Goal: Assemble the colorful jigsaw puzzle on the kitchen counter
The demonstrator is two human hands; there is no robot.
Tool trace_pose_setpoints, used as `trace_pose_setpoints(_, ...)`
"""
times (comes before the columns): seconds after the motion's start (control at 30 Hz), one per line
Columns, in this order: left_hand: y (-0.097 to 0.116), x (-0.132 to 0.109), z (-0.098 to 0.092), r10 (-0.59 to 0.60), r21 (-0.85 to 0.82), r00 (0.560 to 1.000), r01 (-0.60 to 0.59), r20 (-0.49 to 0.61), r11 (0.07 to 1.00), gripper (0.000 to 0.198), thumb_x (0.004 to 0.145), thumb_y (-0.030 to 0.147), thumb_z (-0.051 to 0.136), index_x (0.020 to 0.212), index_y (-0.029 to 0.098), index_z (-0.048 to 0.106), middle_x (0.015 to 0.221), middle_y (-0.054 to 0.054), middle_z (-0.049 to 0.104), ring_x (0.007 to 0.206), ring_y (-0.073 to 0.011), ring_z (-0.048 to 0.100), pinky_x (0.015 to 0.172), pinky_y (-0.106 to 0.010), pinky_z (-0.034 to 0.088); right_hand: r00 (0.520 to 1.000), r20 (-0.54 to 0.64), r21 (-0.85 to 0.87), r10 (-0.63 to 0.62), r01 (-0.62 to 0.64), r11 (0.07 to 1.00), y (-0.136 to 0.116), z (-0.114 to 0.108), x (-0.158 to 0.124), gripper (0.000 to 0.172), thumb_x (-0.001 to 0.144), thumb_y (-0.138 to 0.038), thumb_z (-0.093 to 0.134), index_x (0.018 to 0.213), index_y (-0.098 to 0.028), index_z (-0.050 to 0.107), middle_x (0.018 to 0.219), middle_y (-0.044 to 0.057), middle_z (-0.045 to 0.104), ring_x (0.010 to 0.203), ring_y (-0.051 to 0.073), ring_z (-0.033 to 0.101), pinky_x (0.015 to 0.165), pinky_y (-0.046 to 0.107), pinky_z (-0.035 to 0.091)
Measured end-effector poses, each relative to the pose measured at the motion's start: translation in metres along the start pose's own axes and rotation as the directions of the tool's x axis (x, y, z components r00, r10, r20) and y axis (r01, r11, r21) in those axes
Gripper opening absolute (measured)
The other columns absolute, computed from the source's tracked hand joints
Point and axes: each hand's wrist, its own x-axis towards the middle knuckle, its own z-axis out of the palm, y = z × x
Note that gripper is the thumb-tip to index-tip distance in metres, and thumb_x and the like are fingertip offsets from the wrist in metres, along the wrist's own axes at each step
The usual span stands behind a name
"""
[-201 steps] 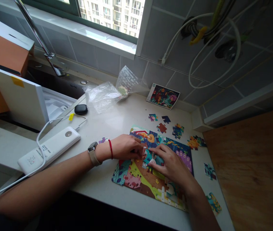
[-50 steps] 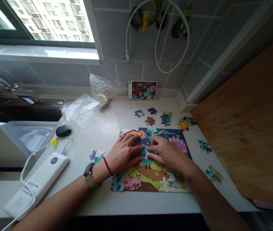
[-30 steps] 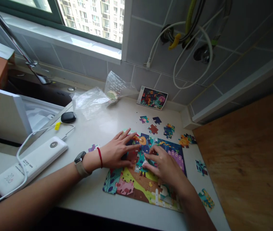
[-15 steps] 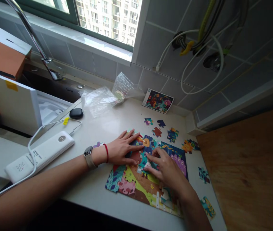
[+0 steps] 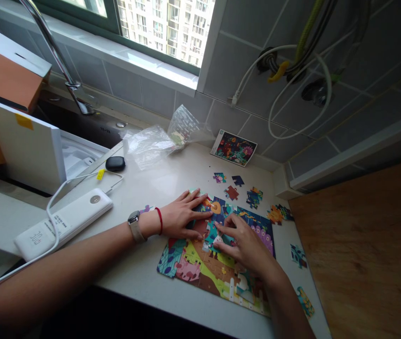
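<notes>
A colourful, partly assembled jigsaw puzzle (image 5: 209, 270) lies on the white counter. My left hand (image 5: 179, 217) rests flat on its upper left part, fingers spread and holding nothing. Over the middle of the puzzle, my right hand (image 5: 248, 242) has thumb and index finger around a puzzle piece (image 5: 217, 239) with a white rabbit-like figure. That piece lies at the level of the picture, and my fingers cover part of it. Loose pieces lie beyond the puzzle, among them a reddish-brown piece (image 5: 232, 192) and a dark blue piece (image 5: 237, 180).
A picture card (image 5: 234, 148) leans against the tiled wall. Crumpled clear plastic bags (image 5: 151, 143), a black case (image 5: 115, 163) and a white power bank (image 5: 64, 223) with a cable are on the left. A wooden board (image 5: 359, 254) borders the counter on the right.
The whole view has shifted slightly. Both hands keep nearly the same place on the puzzle, and no piece has visibly moved.
</notes>
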Motion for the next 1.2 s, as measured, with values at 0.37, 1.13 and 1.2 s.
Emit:
trace_pose_setpoints(0.37, -0.002, 0.001, 0.002, 0.002, -0.02, 1.0, -0.002, -0.021, 1.0, 0.079, 0.088, 0.071, 0.07, 0.156, 0.033, 0.054, 0.175, -0.013, 0.021, 0.158, -0.0527, 0.019, 0.123, -0.074, 0.021, 0.993, -0.054, 0.128, 0.11, -0.102, 0.986, 0.002, 0.006, 0.005, 0.057, 0.073, -0.032, 0.095, 0.124, -0.025, 0.07, 0.116, 0.007, 0.066, 0.111, 0.029, 0.065, 0.096, 0.041, 0.055)
trace_pose_setpoints(1.13, 0.014, 0.005, 0.003, 0.154, -0.026, 0.965, -0.163, -0.214, 0.986, 0.06, 0.086, 0.054, 0.081, 0.137, 0.026, 0.068, 0.16, -0.014, 0.05, 0.149, -0.0457, 0.042, 0.118, -0.066, 0.039, 0.982, 0.045, 0.166, 0.181, -0.186, 0.968, 0.028, -0.011, -0.012, 0.02, 0.085, -0.024, 0.083, 0.099, -0.024, 0.07, 0.099, 0.002, 0.07, 0.086, 0.02, 0.065, 0.078, 0.03, 0.049)
trace_pose_setpoints(1.2, 0.015, 0.006, 0.004, 0.147, -0.012, 0.962, -0.154, -0.232, 0.988, 0.057, 0.084, 0.054, 0.083, 0.131, 0.024, 0.071, 0.156, -0.015, 0.053, 0.146, -0.0435, 0.045, 0.117, -0.062, 0.041, 0.98, 0.058, 0.148, 0.189, -0.196, 0.969, 0.027, -0.013, -0.013, 0.026, 0.082, -0.025, 0.086, 0.102, -0.024, 0.069, 0.102, 0.002, 0.069, 0.089, 0.02, 0.065, 0.079, 0.03, 0.049)
